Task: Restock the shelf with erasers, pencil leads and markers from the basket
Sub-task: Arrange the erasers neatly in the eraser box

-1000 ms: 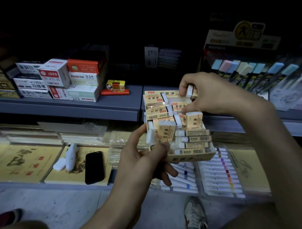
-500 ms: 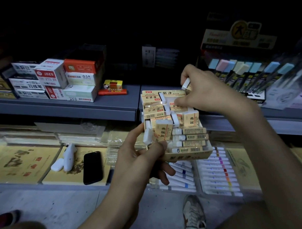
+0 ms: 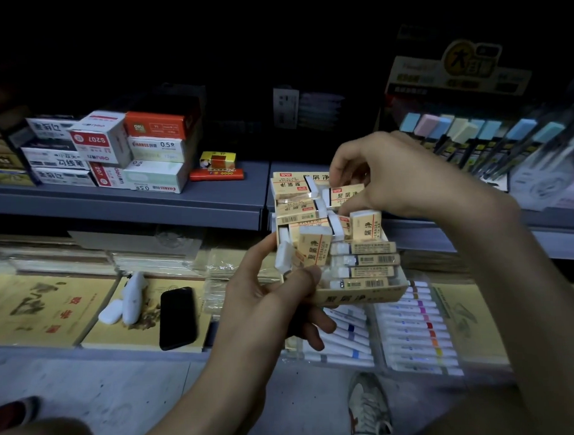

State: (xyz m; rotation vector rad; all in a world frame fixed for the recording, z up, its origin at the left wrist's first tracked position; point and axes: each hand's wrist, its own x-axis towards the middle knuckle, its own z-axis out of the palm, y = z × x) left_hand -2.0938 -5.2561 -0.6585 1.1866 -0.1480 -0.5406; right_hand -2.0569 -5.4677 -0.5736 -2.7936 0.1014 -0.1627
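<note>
My left hand (image 3: 272,302) grips the tan eraser box (image 3: 363,297) at its near corner, thumb on the front wall, holding it in front of the grey shelf (image 3: 181,201). My right hand (image 3: 391,178) pinches one sleeved eraser (image 3: 343,195) over the box's far end. In this dim light I cannot tell whether it touches those beneath.

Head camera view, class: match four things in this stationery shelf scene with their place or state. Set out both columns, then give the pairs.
Column one:
1 left hand
2 right hand
3 black phone
4 orange box

Column two:
A lies on a yellow booklet
B pinches one eraser
C grips the eraser box
D sits on a white box

Pairs: 1-C, 2-B, 3-A, 4-D
</note>
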